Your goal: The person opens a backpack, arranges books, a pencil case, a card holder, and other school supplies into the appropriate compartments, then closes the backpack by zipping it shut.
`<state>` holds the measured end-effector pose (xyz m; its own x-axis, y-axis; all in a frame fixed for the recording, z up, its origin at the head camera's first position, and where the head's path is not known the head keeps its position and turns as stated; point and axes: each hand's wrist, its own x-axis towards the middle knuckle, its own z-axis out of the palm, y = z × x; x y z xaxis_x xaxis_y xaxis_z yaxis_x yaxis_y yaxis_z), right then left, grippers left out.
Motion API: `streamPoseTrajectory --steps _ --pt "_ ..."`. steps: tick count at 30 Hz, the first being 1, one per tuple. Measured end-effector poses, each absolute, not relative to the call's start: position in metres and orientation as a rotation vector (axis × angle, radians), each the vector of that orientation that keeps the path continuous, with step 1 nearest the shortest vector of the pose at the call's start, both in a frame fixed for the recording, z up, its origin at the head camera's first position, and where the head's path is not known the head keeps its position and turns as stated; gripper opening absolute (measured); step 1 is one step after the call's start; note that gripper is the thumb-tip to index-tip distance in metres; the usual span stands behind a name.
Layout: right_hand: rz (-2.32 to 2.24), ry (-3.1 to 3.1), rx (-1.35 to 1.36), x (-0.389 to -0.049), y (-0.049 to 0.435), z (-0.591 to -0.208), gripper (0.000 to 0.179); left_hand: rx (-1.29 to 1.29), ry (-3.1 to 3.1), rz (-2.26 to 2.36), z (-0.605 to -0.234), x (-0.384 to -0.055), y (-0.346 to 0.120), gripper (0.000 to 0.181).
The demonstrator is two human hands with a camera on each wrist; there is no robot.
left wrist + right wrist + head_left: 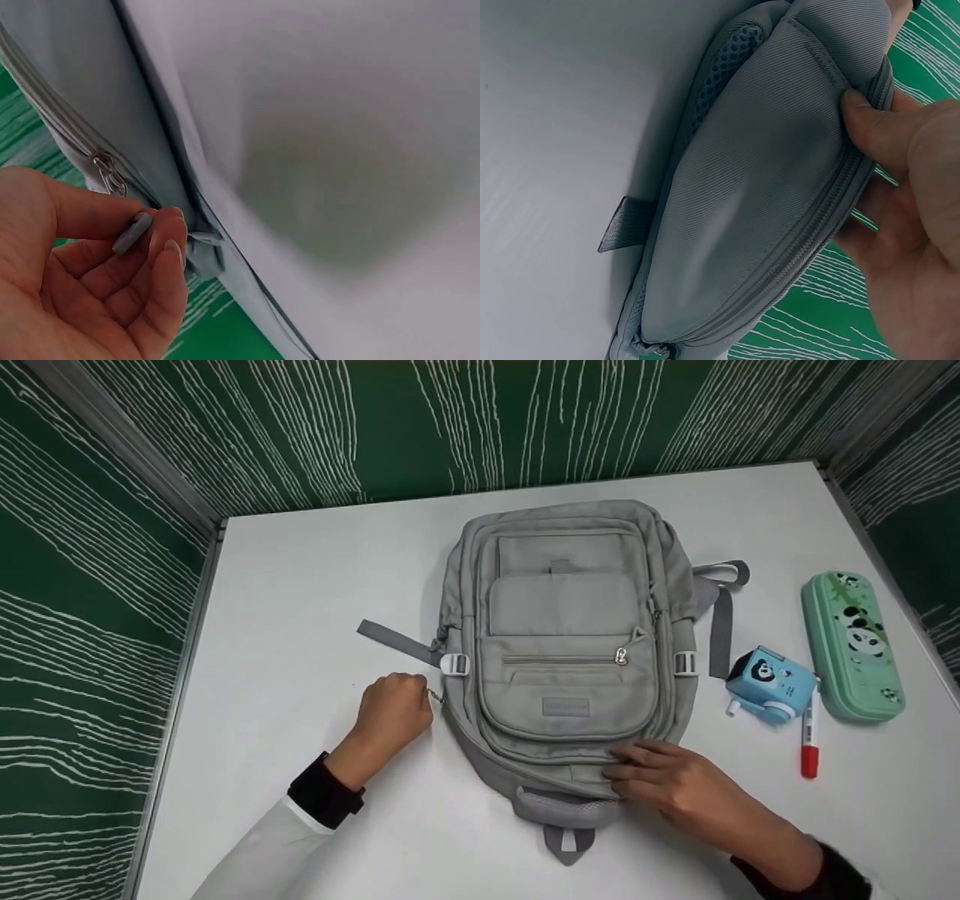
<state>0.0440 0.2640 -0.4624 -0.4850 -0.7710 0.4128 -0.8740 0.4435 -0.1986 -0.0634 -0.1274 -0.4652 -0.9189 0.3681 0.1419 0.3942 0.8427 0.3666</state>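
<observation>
A grey backpack (pixel 570 607) lies front side up on the white table, its top handle (pixel 566 808) toward the person. At its left side my left hand (pixel 395 709) pinches the tab of a zipper pull between thumb and fingers. The metal zipper slider (pixel 111 172) shows beside that hand in the left wrist view. My right hand (pixel 682 784) grips the bag's top edge near the handle. Seen from the right wrist, the thumb presses the fabric beside the zipper track (pixel 799 251), with the fingers on the other side of the edge.
Right of the backpack stand a blue panda pencil sharpener (pixel 772 682) with a crank, a red-capped marker (pixel 809 742) and a green panda pencil case (pixel 855 645). Loose grey straps (pixel 397 640) stick out from both sides of the bag. Green walls with white lines surround the table (pixel 300 585).
</observation>
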Motion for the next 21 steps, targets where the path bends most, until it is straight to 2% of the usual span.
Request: streamPoseTrajectory --steps 3,8,21 --pt "0.552 -2.439 1.443 0.044 0.263 -0.461 0.018 -0.591 -2.974 -0.581 -0.466 -0.075 -0.126 0.024" --pt "0.508 -2.445 1.485 0.042 0.261 -0.459 0.031 -0.536 -3.011 -0.529 -0.468 -0.089 -0.125 0.012" --pt "0.330 -2.445 1.549 0.041 0.257 -0.457 0.022 -0.484 -3.048 -0.415 -0.474 -0.120 -0.123 0.010"
